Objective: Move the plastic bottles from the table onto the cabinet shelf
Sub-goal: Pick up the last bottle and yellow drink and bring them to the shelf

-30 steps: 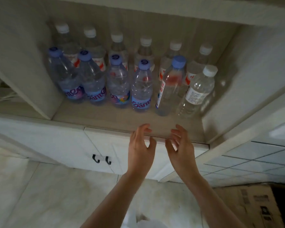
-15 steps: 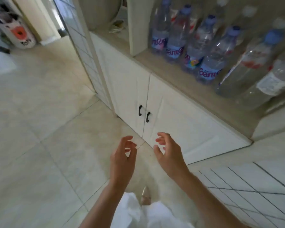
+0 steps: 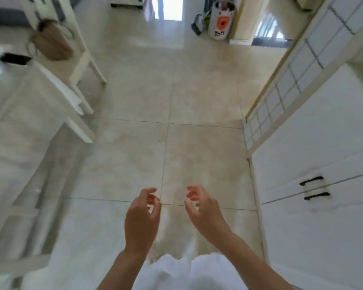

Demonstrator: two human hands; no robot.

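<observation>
My left hand (image 3: 142, 220) and my right hand (image 3: 204, 212) hang side by side over the tiled floor at bottom centre. Both hold nothing, with fingers loosely curled. The white cabinet (image 3: 314, 155) with two black door handles (image 3: 314, 188) stands along the right edge; its shelf and the bottles on it are out of view. A white table (image 3: 19, 114) fills the left side, blurred. No bottle shows in this frame.
A white chair (image 3: 80, 59) with a brown bag (image 3: 50, 41) hanging on it stands at upper left. A white bin marked "TOYS" (image 3: 221, 19) sits at the far end beside a doorway. The tiled floor (image 3: 172, 97) stretches between table and cabinet.
The view has swung left, away from the shelf of bottles, toward the open floor and table. Both empty hands dropped from the shelf edge and stayed together.
</observation>
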